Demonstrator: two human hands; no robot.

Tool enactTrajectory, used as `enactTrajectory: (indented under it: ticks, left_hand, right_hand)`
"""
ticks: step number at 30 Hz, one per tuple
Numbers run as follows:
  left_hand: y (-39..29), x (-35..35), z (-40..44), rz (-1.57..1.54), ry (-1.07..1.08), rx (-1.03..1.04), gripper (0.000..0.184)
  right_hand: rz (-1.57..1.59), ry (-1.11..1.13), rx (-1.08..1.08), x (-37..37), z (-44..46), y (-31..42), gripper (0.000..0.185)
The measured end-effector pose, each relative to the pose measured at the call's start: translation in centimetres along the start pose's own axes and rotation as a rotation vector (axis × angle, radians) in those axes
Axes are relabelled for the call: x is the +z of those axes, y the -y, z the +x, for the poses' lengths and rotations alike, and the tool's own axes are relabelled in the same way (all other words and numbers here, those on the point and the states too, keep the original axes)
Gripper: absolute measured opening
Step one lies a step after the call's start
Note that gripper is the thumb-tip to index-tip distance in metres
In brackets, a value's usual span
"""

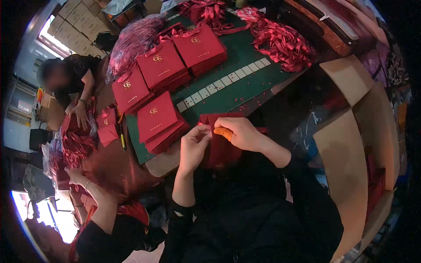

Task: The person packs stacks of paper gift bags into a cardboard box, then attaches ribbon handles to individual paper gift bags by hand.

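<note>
Close together, the left hand and right hand pinch a smooth red paper bag at the table's near edge; its lower part blurs into shadow.

Red bag, apparently paper, partly hidden

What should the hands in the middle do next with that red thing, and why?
Perhaps the left hand should tug gently at the upper part of the red thing while the right hand steadies it, because both hands' fingertips meet there, close together.
</note>
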State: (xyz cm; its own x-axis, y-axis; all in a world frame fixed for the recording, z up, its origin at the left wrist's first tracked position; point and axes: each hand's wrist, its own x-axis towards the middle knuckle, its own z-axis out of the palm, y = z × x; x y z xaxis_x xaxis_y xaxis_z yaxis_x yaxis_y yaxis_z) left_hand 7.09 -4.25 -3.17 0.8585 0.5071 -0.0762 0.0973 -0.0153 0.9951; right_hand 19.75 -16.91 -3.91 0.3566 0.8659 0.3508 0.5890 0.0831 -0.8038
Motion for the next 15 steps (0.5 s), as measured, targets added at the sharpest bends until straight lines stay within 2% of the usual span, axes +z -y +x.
enactTrajectory:
  ticks: [2,4,5,7,8,10,12,13,15]
  left_hand:
    - [-0.3,0.0,0.1,0.045,-0.013,-0.032,0.013]
    - [-0.2,-0.1,0.2,0.352,-0.023,0.121,0.012]
    - [-0.2,-0.2,0.3,0.353,-0.022,0.120,0.012]
    - [-0.3,-0.2,0.4,0.483,0.008,0.321,0.010]
    - [-0.2,-0.1,0.4,0.484,0.008,0.322,0.010]
    - [0.0,0.0,0.4,0.483,-0.026,0.409,0.008]
    - [-1.1,-0.2,0.0,0.512,-0.015,0.398,0.008]
    - [-1.6,-0.2,-0.2,0.533,-0.008,0.385,0.008]
    - [-1.7,-0.5,-0.3,0.525,0.017,0.359,0.008]
  right_hand:
    - [-0.009,-0.023,-0.003,0.3,-0.1,-0.3,0.010]
    - [0.019,-0.012,0.025,0.5,-0.3,-0.6,0.011]
    - [0.020,-0.013,0.026,0.6,-0.3,-0.5,0.011]
    - [0.079,-0.032,0.025,0.5,-0.3,-0.4,0.012]
    - [0.079,-0.034,0.024,0.3,-0.3,-0.2,0.012]
    - [-0.278,0.026,-0.026,-0.5,-0.4,0.5,0.018]
    - [-0.406,-0.023,-0.056,-1.6,-0.4,0.3,0.022]
    - [-0.358,-0.176,-0.177,-2.0,-0.2,-0.2,0.025]
    - [-0.395,-0.380,-0.230,-2.2,0.7,-0.2,0.023]
